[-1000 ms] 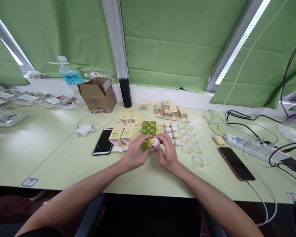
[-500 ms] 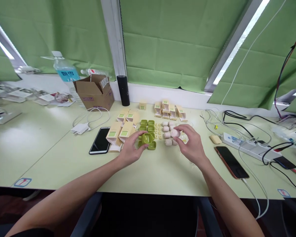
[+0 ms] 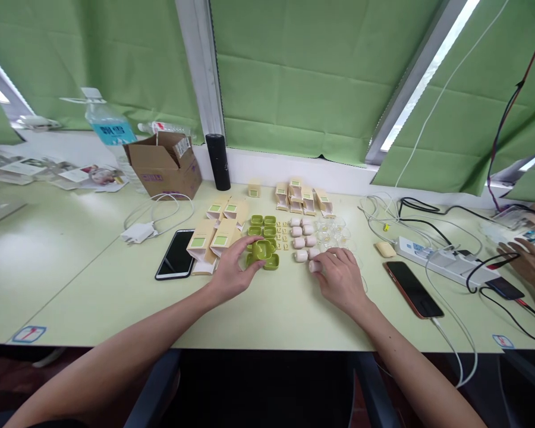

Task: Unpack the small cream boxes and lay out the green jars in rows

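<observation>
My left hand (image 3: pixel 232 270) grips a small green tray (image 3: pixel 263 249) that sits atop other green trays (image 3: pixel 263 226) on the table. My right hand (image 3: pixel 339 276) rests on the table with its fingers curled on a small white capsule-shaped case (image 3: pixel 314 266). More white cases (image 3: pixel 302 236) lie in rows just beyond it. Clear plastic covers (image 3: pixel 332 230) lie to their right. Beige cartons with green labels (image 3: pixel 211 241) stand left of the trays, and more beige cartons (image 3: pixel 301 196) stand at the back.
A black phone (image 3: pixel 176 254) and white charger (image 3: pixel 136 233) lie left. A red-edged phone (image 3: pixel 412 289), power strip (image 3: pixel 432 257) and cables lie right. A cardboard box (image 3: pixel 164 163), black cylinder (image 3: pixel 217 161) and water bottle (image 3: pixel 104 122) stand at the back. Another person's hand (image 3: pixel 530 264) is at far right.
My right hand pulled the white case away from the green tray, carried it right and lowered it to the table. My left hand set the green tray down onto the other trays.
</observation>
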`<move>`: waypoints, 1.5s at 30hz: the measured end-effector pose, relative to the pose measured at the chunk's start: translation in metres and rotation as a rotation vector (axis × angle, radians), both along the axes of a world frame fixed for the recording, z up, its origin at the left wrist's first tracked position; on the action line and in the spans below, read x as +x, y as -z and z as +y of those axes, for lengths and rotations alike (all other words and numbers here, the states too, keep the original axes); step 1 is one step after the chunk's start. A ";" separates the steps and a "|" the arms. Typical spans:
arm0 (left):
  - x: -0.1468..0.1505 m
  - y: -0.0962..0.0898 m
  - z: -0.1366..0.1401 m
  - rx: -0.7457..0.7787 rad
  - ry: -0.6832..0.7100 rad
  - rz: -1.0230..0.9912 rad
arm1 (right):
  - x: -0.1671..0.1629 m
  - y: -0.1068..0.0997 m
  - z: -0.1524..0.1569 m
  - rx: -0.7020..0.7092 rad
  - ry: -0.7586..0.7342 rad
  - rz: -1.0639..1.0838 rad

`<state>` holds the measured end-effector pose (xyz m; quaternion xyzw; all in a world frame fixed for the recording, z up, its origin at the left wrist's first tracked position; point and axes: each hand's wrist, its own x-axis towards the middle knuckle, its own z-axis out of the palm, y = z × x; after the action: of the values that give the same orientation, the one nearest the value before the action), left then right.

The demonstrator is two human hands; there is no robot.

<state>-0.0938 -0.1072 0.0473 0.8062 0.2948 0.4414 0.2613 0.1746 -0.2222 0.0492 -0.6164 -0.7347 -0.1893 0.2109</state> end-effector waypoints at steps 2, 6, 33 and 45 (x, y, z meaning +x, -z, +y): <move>0.000 0.000 0.000 -0.002 -0.004 0.006 | -0.001 0.001 0.000 -0.008 0.000 -0.018; -0.001 0.000 -0.001 0.009 -0.014 0.025 | -0.002 0.001 -0.002 -0.043 -0.005 -0.028; 0.005 0.010 -0.001 -0.199 0.175 -0.228 | -0.071 -0.016 0.048 0.172 -0.531 0.377; 0.002 0.000 -0.007 -0.233 0.251 -0.188 | -0.077 0.000 0.044 0.059 -0.464 0.800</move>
<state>-0.0914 -0.1146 0.0472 0.7561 0.2152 0.4416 0.4324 0.0979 -0.1785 0.0489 -0.4540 -0.7084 0.0948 0.5320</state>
